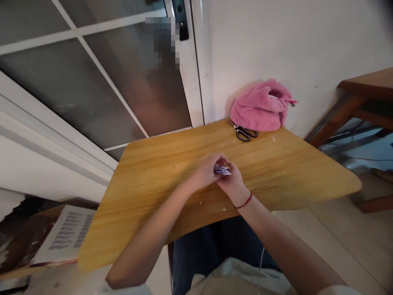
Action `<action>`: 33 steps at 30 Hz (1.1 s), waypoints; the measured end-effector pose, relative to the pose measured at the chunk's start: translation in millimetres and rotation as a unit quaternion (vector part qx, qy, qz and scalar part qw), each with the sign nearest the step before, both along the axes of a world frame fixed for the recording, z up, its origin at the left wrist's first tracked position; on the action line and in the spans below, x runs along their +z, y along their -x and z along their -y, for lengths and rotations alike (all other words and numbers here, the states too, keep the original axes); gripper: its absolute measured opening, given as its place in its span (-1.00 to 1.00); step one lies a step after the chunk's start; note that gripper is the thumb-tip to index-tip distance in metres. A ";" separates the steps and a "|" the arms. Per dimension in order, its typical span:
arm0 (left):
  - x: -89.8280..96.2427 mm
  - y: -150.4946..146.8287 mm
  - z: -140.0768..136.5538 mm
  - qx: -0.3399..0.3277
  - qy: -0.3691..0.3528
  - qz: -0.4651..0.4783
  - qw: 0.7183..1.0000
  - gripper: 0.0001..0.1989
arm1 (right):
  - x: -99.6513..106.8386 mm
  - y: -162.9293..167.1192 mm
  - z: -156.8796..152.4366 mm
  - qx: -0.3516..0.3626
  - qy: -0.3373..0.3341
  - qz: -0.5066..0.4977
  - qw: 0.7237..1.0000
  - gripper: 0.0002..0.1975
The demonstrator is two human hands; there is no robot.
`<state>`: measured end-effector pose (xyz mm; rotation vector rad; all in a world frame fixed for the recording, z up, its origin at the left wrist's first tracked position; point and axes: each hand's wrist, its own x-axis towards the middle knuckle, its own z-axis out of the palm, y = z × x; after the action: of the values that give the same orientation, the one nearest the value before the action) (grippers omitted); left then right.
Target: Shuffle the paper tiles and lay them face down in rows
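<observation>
My left hand [206, 171] and my right hand [232, 178] meet above the middle of the wooden table [153, 172]. Between them they grip a small wad of folded paper [221, 169], white with dark markings. Its layered edges face me; the far side is covered by my fingers. Both hands are closed round it, the left from one side and the right from the other. A red cord bracelet [245, 201] circles my right wrist.
Black-handled scissors [245, 133] lie at the table's far edge, against a pink plush cloth bundle [260, 107]. A glass-paned door [129, 73] stands behind. Below left is a cardboard box [50, 213] with a printed sheet [66, 233]. Another wooden table [368, 86] stands right.
</observation>
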<state>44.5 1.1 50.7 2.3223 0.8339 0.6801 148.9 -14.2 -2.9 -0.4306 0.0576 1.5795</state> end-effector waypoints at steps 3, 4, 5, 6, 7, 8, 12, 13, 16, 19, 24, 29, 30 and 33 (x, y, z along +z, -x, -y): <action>4.5 -1.2 5.4 -0.003 -0.055 -0.044 0.998 -0.81 | 7.6 1.7 2.6 0.004 0.046 -0.022 0.999 -0.75; 6.2 -1.6 7.4 -0.001 -0.073 -0.062 0.995 -0.83 | 9.7 2.0 3.4 0.005 0.056 -0.026 0.998 -0.72; 7.8 -1.8 9.2 0.001 -0.091 -0.084 0.992 -0.84 | 11.4 2.0 4.2 0.007 0.066 -0.030 0.997 -0.71; 9.1 -2.0 10.4 0.004 -0.111 -0.107 0.988 -0.82 | 12.5 1.7 4.9 0.011 0.074 -0.034 0.997 -0.70; 10.1 -2.1 10.9 0.005 -0.131 -0.131 0.983 -0.80 | 13.0 1.1 5.5 0.015 0.080 -0.037 0.996 -0.71; 10.7 -2.4 10.6 0.005 -0.148 -0.153 0.977 -0.78 | 13.0 0.3 6.0 0.020 0.085 -0.040 0.995 -0.72; 11.0 -3.0 3.3 0.000 -0.134 -0.183 0.974 -0.66 | 12.1 -2.1 8.9 0.058 0.094 -0.054 0.992 -0.77; 11.2 -2.4 0.9 0.002 -0.120 -0.178 0.977 -0.60 | 12.6 -2.0 10.3 0.069 0.094 -0.057 0.992 -0.77; 13.8 4.9 -5.8 0.000 -0.074 -0.136 0.988 -0.44 | 16.5 -1.3 15.8 0.093 0.086 -0.061 0.990 -0.75; 15.2 22.9 -11.0 0.005 -0.032 -0.032 0.999 -0.54 | 21.3 -6.0 21.1 0.098 0.094 -0.067 0.988 -0.69; -8.5 56.7 -9.7 0.138 -0.035 -0.049 0.989 -0.76 | 28.1 -30.2 23.2 0.051 0.105 -0.099 0.988 -0.65; -40.4 61.1 -2.5 0.140 0.029 -0.180 0.973 -0.67 | 32.5 -42.0 20.1 0.006 0.107 -0.102 0.989 -0.64; -42.8 60.1 -3.3 0.136 0.043 -0.181 0.973 -0.70 | 32.5 -41.9 19.8 0.007 0.106 -0.103 0.989 -0.64; -44.1 58.5 -9.0 0.119 0.072 -0.175 0.975 -0.78 | 30.0 -40.8 19.9 0.013 0.105 -0.101 0.989 -0.64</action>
<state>-14.0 10.1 6.6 2.2619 1.2917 0.2935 189.7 -34.0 27.0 -0.4356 0.3780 1.6448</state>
